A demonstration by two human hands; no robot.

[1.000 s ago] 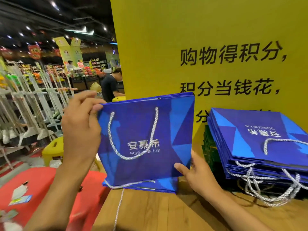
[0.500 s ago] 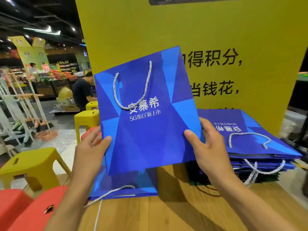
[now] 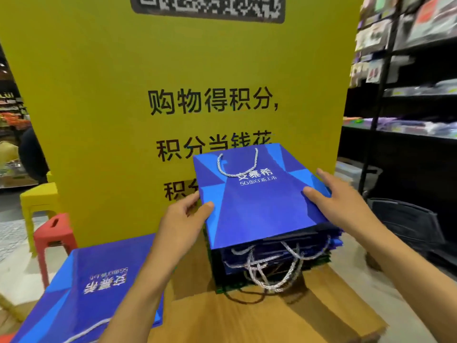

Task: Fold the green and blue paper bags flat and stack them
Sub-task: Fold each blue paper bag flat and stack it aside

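A flat blue paper bag (image 3: 257, 201) with a white rope handle lies on top of the stack of folded bags (image 3: 274, 256) on the wooden table (image 3: 272, 318). My left hand (image 3: 183, 219) grips its left edge, thumb on top. At the bag's right edge, my right hand (image 3: 338, 201) holds it with the thumb on top and the fingers along the side. Rope handles hang from the front of the stack, and a thin green edge shows at its bottom. Another flat blue bag (image 3: 94, 288) lies at the table's left, partly under my left forearm.
A tall yellow sign (image 3: 173, 82) with black text stands right behind the stack. A red stool (image 3: 54, 233) and a yellow stool (image 3: 37, 196) stand at the left. Dark store shelves (image 3: 408, 95) run along the right, with a black chair (image 3: 405, 224) beside the table.
The blue bag was upright in both hands over the left of the table. It has been carried right and laid flat onto the stack, and the view has swung right.
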